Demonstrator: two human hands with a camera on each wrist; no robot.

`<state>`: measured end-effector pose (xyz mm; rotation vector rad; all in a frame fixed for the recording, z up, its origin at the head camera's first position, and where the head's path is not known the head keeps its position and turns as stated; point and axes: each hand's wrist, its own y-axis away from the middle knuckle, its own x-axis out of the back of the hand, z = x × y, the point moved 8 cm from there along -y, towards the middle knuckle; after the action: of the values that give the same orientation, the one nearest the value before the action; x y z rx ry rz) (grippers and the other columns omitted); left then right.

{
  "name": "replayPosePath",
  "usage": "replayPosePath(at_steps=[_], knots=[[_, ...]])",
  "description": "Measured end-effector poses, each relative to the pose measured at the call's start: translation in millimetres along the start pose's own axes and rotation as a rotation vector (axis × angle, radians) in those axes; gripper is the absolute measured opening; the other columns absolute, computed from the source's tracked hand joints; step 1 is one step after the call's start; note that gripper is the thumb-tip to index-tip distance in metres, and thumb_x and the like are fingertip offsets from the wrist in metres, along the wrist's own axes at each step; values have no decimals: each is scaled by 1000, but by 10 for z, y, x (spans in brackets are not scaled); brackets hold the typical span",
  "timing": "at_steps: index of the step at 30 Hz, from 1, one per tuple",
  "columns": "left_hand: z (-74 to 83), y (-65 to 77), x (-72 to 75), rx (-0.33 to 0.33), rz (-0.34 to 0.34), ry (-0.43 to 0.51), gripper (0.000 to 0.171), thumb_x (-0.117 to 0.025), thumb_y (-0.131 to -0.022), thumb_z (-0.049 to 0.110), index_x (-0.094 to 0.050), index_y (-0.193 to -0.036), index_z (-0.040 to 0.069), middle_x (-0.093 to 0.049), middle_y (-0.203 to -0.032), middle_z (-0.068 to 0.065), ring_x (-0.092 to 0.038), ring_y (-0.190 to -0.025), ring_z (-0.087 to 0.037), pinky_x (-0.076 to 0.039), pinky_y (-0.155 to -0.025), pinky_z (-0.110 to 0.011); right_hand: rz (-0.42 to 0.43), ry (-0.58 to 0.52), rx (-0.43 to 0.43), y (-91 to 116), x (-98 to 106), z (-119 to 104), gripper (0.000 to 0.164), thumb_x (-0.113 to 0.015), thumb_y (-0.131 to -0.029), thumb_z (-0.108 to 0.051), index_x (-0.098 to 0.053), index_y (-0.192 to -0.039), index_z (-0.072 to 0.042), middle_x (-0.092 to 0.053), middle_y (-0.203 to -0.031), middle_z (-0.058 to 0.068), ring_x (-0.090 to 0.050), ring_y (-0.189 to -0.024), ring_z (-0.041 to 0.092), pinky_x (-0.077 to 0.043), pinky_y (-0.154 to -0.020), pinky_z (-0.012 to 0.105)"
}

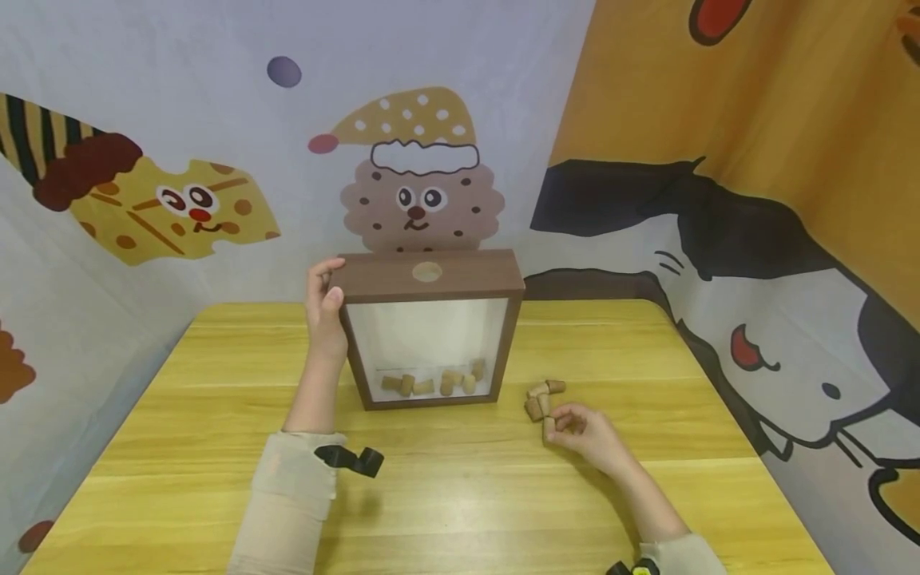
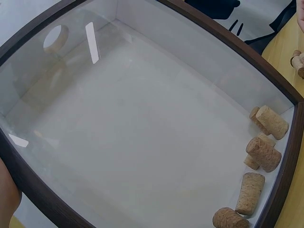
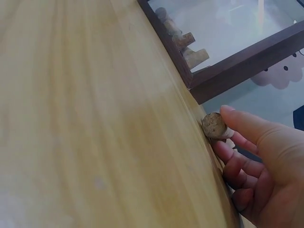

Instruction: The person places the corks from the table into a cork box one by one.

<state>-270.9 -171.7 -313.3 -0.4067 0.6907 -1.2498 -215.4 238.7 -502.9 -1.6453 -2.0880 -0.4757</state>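
Observation:
A brown-framed shadow box (image 1: pixel 374 281) with a clear front stands upright on the table, a round hole (image 1: pixel 427 272) in its top. My left hand (image 1: pixel 325 313) grips its upper left corner, thumb at the front edge. Inside, several corks (image 2: pixel 263 154) lie along the bottom. To the right of the box my right hand (image 1: pixel 592 438) pinches a cork (image 3: pixel 213 126) between thumb and fingers, low over the tabletop. Just beyond those fingertips is a small group of loose corks (image 1: pixel 544 405).
The yellow wood-grain table (image 1: pixel 446 503) reaches back to a cloth backdrop (image 1: pixel 237 96) printed with cartoon figures. Each wrist wears a dark camera mount, the left one (image 1: pixel 352 460) sticking out over the table.

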Motion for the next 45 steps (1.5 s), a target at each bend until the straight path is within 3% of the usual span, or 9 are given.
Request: replayPosePath(at_steps=[5, 12, 18, 21, 25, 28, 33, 38, 45], knots=[[-11, 0, 8, 16, 1, -2, 57, -62, -78, 60, -57, -118, 19, -44, -132, -6, -26, -132, -26, -8, -106, -48, -23, -68, -14, 34, -23, -77, 34, -76, -80, -13, -61, -108, -2, -63, -89, 6, -58, -85, 23, -49, -72, 29], [19, 8, -5, 24, -8, -6, 58, -62, -78, 58, -56, -119, 17, -40, -136, -14, -25, -133, -26, -7, -107, -49, 9, -96, -13, 110, 19, -415, 31, -73, -80, 0, -59, -108, 2, -63, -91, 11, -57, -80, 25, -48, -63, 29], [7, 20, -5, 36, -7, -8, 58, -62, -78, 58, -56, -119, 19, -39, -137, -16, -24, -133, -25, -7, -107, -50, 49, -115, 51, 42, 93, -556, 33, -73, -81, -3, -59, -111, -2, -63, -99, 10, -50, -63, 11, -43, -56, 24], [-2, 19, -1, 34, -6, -11, 58, -62, -77, 59, -56, -119, 19, -41, -136, -11, -25, -133, -25, -6, -107, -50, 56, -146, 135, 56, 158, -918, 32, -72, -80, 1, -58, -110, 1, -63, -100, 15, -40, -51, 6, -37, -47, 21], [4, 22, 5, 31, -3, -11, 58, -62, -77, 60, -56, -119, 19, -42, -135, -9, -25, -133, -25, -6, -107, -49, 85, -189, 204, 96, 254, -1463, 30, -70, -79, 7, -59, -107, 3, -63, -98, 17, -37, -50, 4, -33, -44, 19], [5, 26, 13, 22, -3, -12, 55, -61, -79, 56, -56, -119, 19, -42, -135, -12, -25, -133, -25, -6, -107, -49, 123, -200, 244, 95, 315, -1734, 30, -70, -78, 9, -59, -106, 3, -63, -96, 12, -37, -50, 4, -33, -44, 21], [23, 23, 12, 5, -5, -11, 54, -60, -79, 54, -56, -119, 18, -43, -134, -9, -25, -133, -26, -6, -107, -48, 198, -194, 374, 26, 395, -2068, 34, -73, -74, 12, -61, -104, 2, -63, -94, 7, -37, -47, 6, -31, -40, 23], [36, 15, -1, 1, -16, -5, 56, -61, -80, 55, -56, -120, 17, -42, -135, -10, -23, -135, -28, -5, -107, -49, 263, -166, 486, -70, 454, -2380, 36, -77, -73, 7, -64, -104, -5, -63, -90, 2, -36, -47, 11, -32, -42, 24], [37, 15, -5, 8, -13, 2, 60, -62, -78, 59, -56, -119, 17, -42, -134, -8, -24, -134, -26, -6, -107, -47, 257, -172, 591, -246, 447, -2855, 32, -78, -75, 1, -66, -103, -10, -66, -89, 2, -38, -49, 16, -32, -45, 26]])
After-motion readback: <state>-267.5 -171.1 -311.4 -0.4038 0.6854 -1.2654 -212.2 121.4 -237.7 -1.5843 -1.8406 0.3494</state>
